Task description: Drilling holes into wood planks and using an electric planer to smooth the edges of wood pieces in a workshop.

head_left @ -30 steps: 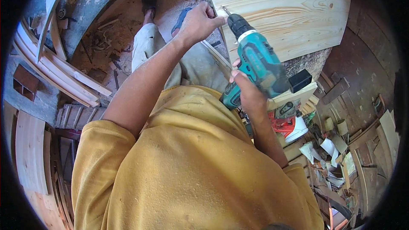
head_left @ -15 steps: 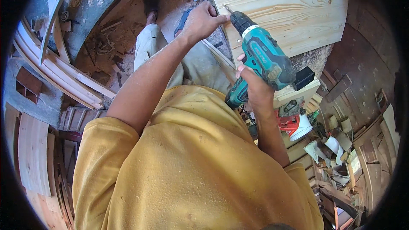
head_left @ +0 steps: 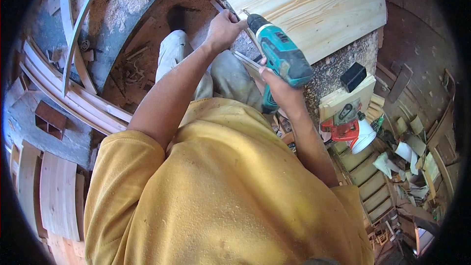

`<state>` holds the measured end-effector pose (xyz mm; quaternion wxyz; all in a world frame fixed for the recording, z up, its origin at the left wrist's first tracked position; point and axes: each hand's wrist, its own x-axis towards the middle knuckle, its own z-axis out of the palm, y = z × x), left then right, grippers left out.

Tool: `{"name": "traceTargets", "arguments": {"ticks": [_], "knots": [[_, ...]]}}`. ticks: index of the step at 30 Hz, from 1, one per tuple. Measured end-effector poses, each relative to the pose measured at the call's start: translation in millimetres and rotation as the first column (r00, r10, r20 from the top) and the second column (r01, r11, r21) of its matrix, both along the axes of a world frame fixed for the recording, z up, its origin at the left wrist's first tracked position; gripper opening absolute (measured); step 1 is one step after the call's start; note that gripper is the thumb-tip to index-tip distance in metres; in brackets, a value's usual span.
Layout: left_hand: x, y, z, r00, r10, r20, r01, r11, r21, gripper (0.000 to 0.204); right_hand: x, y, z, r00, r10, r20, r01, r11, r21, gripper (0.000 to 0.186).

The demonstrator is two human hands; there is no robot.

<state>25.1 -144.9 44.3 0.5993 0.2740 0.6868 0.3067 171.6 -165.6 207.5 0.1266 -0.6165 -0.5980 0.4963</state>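
Note:
My right hand is wrapped round the grip of a teal and black cordless drill. The drill's black chuck points up and left, its bit meeting a pale wooden panel close to the panel's left edge. My left hand is at that same edge, with thumb and forefinger drawn together beside the bit. Whatever those fingers pinch is too small or hidden to make out. Knots and wavy grain show on the panel, which lies on a rough, speckled support.
On the right, a black block-shaped item rests on stacked boards beside a red tool with a white cup-like part. Long curved wooden strips lie at left, above upright boards. Sawdust and scraps cover the floor.
My view has shifted, so the panel sits further left. The drill's rear has swung left and the tool looks more foreshortened. Both hands keep their places around the bit and grip.

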Motion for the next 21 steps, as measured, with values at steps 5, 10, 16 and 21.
{"name": "traceTargets", "arguments": {"ticks": [5, 10, 16, 21], "knots": [[1, 1, 0, 0.999, -0.005, 0.032, 0.007, 0.999, -0.049, 0.037, -9, 2, 7, 0.994, -0.107, -0.003, 0.104, 0.975, -0.196, 0.009], [-3, -1, 5, 0.999, -0.032, 0.013, 0.033, 0.998, -0.062, 0.038, -9, 5, 11, 0.977, -0.202, -0.067, 0.171, 0.933, -0.317, 0.009], [-8, 3, -8, 0.994, -0.111, -0.022, 0.109, 0.992, -0.06, 0.041, -2, -7, 2, 1.0, -0.007, 0.03, 0.008, 1.0, -0.022, 0.021], [-27, 17, -4, 0.995, -0.087, 0.053, 0.088, 0.996, -0.018, 0.048, 36, -8, 31, 0.979, -0.179, -0.099, 0.174, 0.983, -0.05, 0.031]]}}
